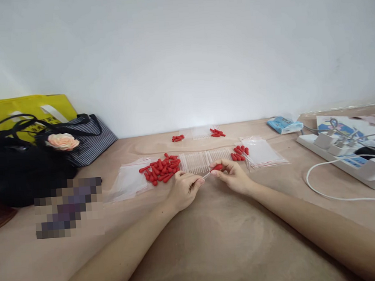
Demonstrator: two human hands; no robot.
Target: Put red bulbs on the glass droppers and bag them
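My left hand [185, 189] pinches a thin clear tube [206, 175] near the middle of the table. At the tube's right end is a red rubber bulb [217, 167], held between the fingers of my right hand [231, 178]. Whether the tube sits inside the bulb is too small to tell. Just beyond my hands lies a row of clear tubes [197, 161]. A pile of red bulbs [160, 170] is to the left of the row, and a smaller group of red bulbs [239, 152] is to its right.
Clear plastic bags [126, 179] lie at the left, others [265, 151] at the right. More bulbs [217, 133] lie near the wall. A striped bag [93, 140] and black bag [22, 169] stand left; a power strip [349, 163] with cables and a blue packet [283, 125] are right.
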